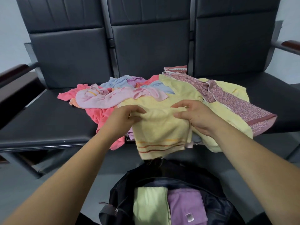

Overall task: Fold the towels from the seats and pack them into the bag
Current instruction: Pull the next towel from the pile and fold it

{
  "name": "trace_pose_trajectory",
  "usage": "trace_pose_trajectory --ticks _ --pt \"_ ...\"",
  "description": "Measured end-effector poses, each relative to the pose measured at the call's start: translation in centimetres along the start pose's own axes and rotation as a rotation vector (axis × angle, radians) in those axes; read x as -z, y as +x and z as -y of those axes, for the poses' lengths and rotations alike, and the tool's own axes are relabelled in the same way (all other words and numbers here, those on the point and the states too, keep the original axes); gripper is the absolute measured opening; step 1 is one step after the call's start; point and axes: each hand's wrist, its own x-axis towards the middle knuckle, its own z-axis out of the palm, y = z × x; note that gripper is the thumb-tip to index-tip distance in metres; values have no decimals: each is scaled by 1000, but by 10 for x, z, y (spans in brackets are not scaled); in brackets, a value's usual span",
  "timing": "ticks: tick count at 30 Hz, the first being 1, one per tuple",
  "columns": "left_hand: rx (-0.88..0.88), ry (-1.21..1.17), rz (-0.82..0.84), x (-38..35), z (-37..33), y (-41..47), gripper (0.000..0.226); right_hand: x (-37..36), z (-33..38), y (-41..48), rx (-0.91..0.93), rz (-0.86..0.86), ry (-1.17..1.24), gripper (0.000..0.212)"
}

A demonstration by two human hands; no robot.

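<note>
A pale yellow towel (160, 129) with orange stripes hangs over the front edge of the middle seat. My left hand (126, 117) pinches its upper left part. My right hand (193, 116) rests on its upper right part, thumb and fingers curled into the cloth. Behind lies a heap of loose towels: pink (103, 99), coral (103, 117), blue (116, 82), a second yellow one (227, 90) and a maroon patterned one (240, 104). Below me the dark bag (123, 197) stands open, with a folded light green towel (149, 205) and a folded purple towel (186, 207) inside.
Three black padded seats (48, 120) stand in a row with metal frames. Wooden armrests flank them at the left (14, 72) and the right (290, 43). The floor under the seats is grey.
</note>
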Motion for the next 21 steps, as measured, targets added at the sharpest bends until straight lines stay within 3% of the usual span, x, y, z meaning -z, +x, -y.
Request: trace_pose_trajectory --ticks 4,7,11,13,15,18,21 --pt "49 91 39 -2 3 2 7 -2 4 -2 68 -15 -129 15" --pt "125 -239 107 -2 6 1 5 -2 3 -3 55 -28 -72 18" --pt "253 -590 2 -3 1 1 4 0 6 0 -127 -78 281 10" --pt "311 -702 -38 -4 -1 3 3 3 9 1 -180 -41 464 29" --pt "318 -765 -12 -2 1 4 16 5 10 0 -165 54 504 44" --pt "243 -655 61 2 7 2 47 9 12 -5 -104 137 205 55" --pt "143 -253 -2 2 7 1 38 10 10 -2 61 41 -388 57"
